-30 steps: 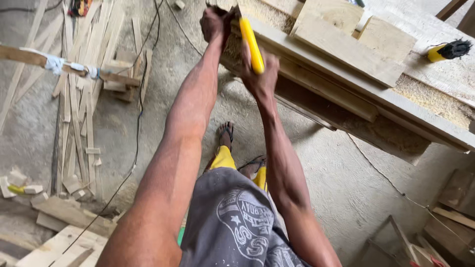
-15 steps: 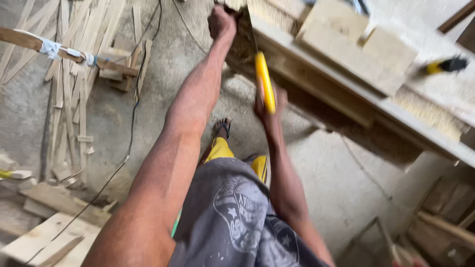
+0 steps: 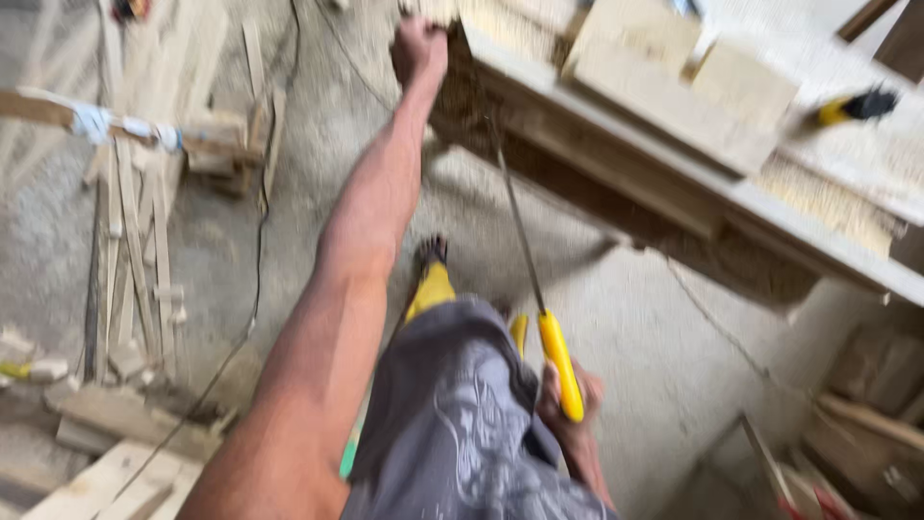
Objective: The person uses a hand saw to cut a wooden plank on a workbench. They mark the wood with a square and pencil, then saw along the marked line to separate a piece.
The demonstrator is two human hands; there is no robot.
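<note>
My left hand (image 3: 419, 48) is stretched out and closed on the near end of a wooden piece at the corner of the workbench (image 3: 616, 135). My right hand (image 3: 568, 404) is pulled back close to my body and grips the yellow handle of a handsaw (image 3: 560, 361). The saw's thin blade (image 3: 515, 226) runs from the handle up toward the bench corner, just right of my left hand. The frame is blurred by motion.
Flat wooden blocks (image 3: 664, 82) and a yellow-handled brush (image 3: 847, 106) lie on the bench amid sawdust. Thin wooden strips (image 3: 135, 221) and offcuts cover the concrete floor at left, with a black cable (image 3: 255, 289) running through them. More boards are stacked at lower right.
My right hand has drawn the saw back from the bench edge toward my body, exposing the blade. My left hand stays at the bench corner.
</note>
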